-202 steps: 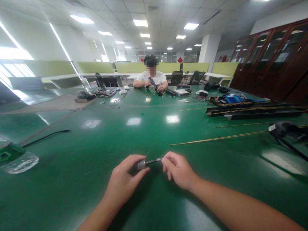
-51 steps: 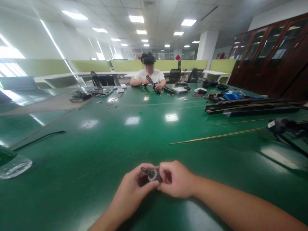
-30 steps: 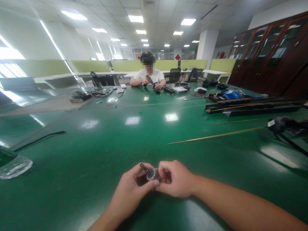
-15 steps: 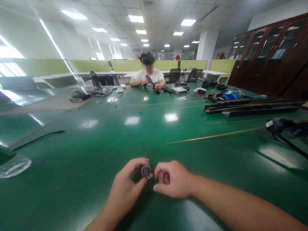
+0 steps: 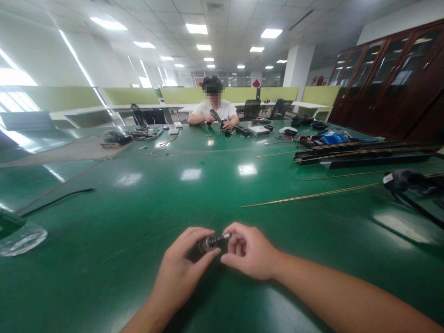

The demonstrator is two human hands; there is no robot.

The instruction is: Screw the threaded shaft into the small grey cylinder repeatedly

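One small metal part above green table, gripped between thumb and fingers of left hand; thin shaft points at right hand; right hand half-curled, thumb and index apart, fingertip contact unclear. Brass-coloured rods lie farther off, to the right; co-worker sits across.

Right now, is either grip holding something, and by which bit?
Yes: the left grip holds a small grey part by its thicker body. Whether the right grip touches its thin tip can't be told.
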